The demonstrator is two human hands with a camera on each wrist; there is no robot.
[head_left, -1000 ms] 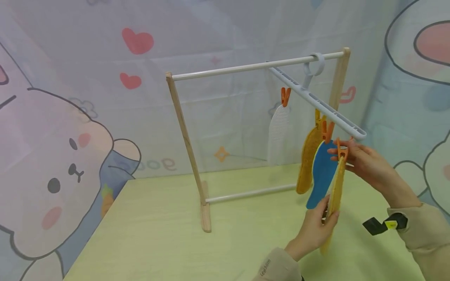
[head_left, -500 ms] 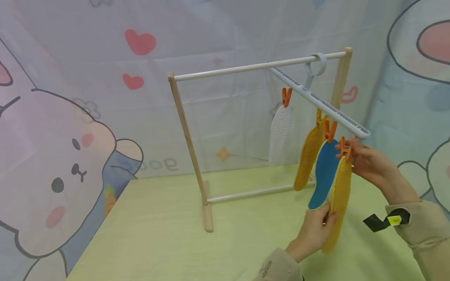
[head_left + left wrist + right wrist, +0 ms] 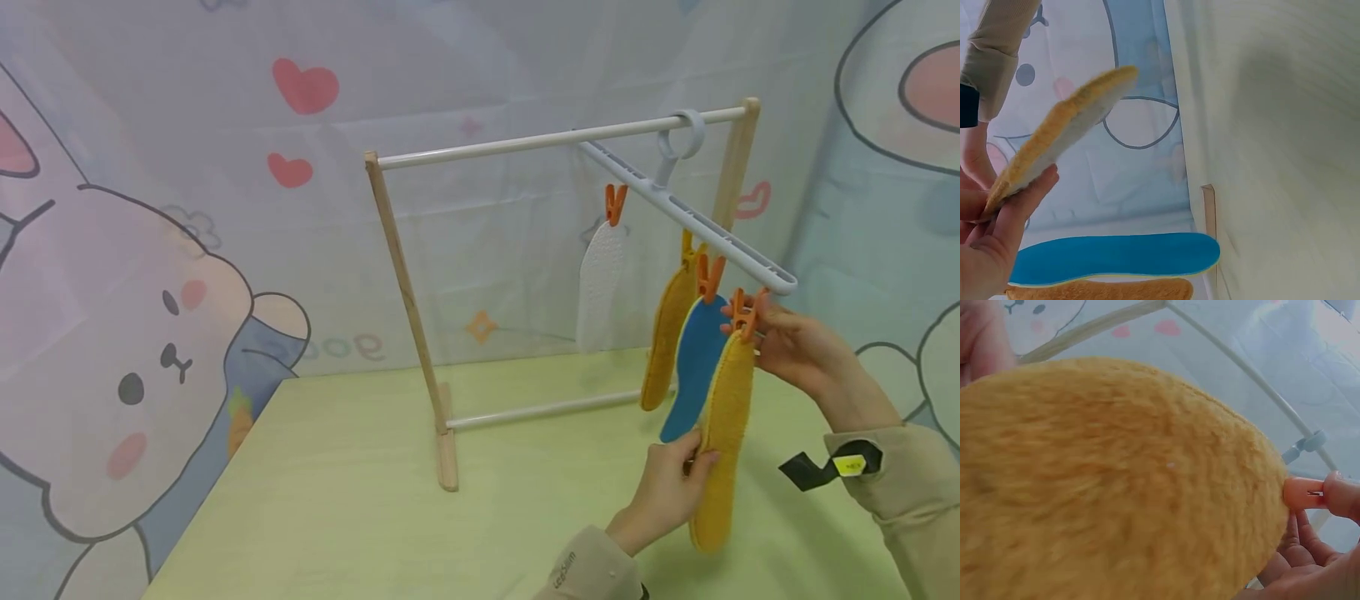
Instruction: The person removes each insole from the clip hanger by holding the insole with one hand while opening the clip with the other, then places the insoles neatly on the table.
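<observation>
In the head view, a fuzzy yellow insole (image 3: pixel 727 450) hangs from an orange clothespin (image 3: pixel 744 315) below the near end of a grey hanger (image 3: pixel 693 221). My right hand (image 3: pixel 802 350) pinches that clothespin; the right wrist view shows thumb and clothespin (image 3: pixel 1302 493) at the insole's tip. Lower down, my left hand (image 3: pixel 670 487) holds the same insole by its edge, thumb on the fuzzy side. The left wrist view shows its pale underside (image 3: pixel 1069 134). Just behind hang a blue insole (image 3: pixel 697 362) and a darker yellow insole (image 3: pixel 670 342), both clipped.
The hanger hooks over the white top bar (image 3: pixel 525 145) of a wooden-legged rack (image 3: pixel 408 292). A white insole (image 3: pixel 602 283) hangs near the hanger's far half from an orange clothespin (image 3: pixel 615 204). The rack stands on a pale green table (image 3: pixel 337 500) before a cartoon curtain (image 3: pixel 480 75).
The yellow insole has turned from nearly edge-on to show its fuzzy face. Both hands keep their hold on it and on the clothespin. The head view has shifted slightly.
</observation>
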